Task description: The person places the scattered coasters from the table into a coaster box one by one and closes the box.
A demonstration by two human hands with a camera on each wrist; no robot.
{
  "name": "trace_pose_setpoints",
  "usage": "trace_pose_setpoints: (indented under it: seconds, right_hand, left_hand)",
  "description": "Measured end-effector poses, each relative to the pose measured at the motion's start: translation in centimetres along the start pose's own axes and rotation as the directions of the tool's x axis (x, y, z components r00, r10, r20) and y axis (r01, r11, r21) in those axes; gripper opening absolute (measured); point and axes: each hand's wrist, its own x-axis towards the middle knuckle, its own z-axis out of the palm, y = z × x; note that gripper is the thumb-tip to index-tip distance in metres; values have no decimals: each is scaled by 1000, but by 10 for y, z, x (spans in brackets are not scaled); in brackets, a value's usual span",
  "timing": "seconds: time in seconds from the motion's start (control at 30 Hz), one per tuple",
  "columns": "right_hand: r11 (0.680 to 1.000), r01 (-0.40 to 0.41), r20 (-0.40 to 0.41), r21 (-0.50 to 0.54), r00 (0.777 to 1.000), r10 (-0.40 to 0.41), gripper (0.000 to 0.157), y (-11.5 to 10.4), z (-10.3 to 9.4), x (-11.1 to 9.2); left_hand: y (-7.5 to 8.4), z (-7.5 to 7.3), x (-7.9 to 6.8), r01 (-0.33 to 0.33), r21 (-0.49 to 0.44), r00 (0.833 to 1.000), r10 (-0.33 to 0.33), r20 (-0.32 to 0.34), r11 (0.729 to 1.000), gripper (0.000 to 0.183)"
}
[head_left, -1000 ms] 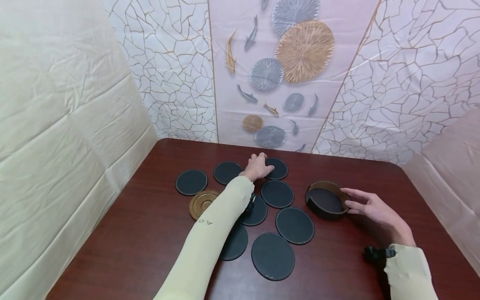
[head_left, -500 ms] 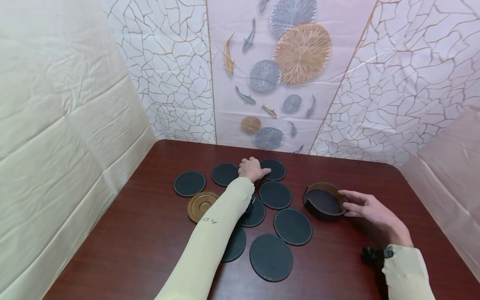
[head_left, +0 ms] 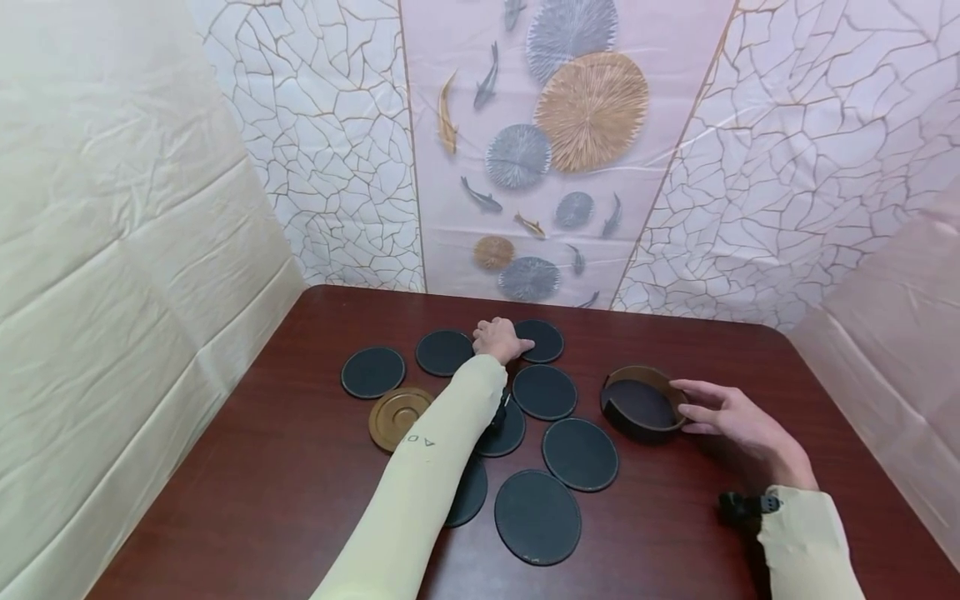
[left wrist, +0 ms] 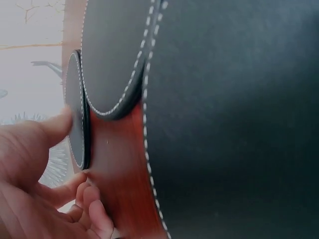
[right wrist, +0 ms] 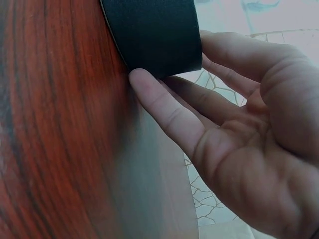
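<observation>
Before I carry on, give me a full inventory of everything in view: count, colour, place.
Round leather-look discs with stitched edges: 8, black, spread across mid-table, some partly hidden by the left arm
Round ringed disc: 1, brown, beside the left sleeve
Round open-topped holder: 1, black outside, brown inside, right of the discs
Wood-look table: 1, dark red-brown, under everything
Printed cloth backdrop: 1, white and pale pink, behind the table
Plain side cloths: 2, cream, left and right
Wrist devices: 2, black, one per wrist
Sleeves: 2, cream, both forearms
Left hand: 1, bare, thumb over the farthest disc's edge
Right hand: 1, bare, against the holder
</observation>
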Motion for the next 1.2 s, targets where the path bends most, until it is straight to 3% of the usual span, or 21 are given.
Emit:
trace_pose_setpoints:
  seconds: [0.13,0.4,0.63,0.77,0.9,1.2]
  right_hand:
    - [1000,-16,-9,-3,1000,16,61,-2,0,0]
    - [999,-36,7,2,999,36,63,-6,7,3]
    - [999,-32,-20,-3,999,32,63,-6,3,1]
    - [1000,-29,-11,-9,1000,29,63,-4,3,0]
    - [999,-37,-6,3,999,37,64,-2,3,0]
    - [997,-65,-22,34,998,65,66,-4,2,2]
  left_hand:
    - [1,3,2,5,1,1000,-5,-2,1000,73]
    - [0,4,6,90,-35,996,-90,0,995,44]
    - [11,0,1,87,-163,995,-94,-36,983,69]
    - [13,1,-2,73,-240,997,-79,-14,968,79]
    - [11,1,-4,46,-325,999,-50,-4,944,77]
    - [10,-12,-11,-54,-453,998,30,-60,890,42]
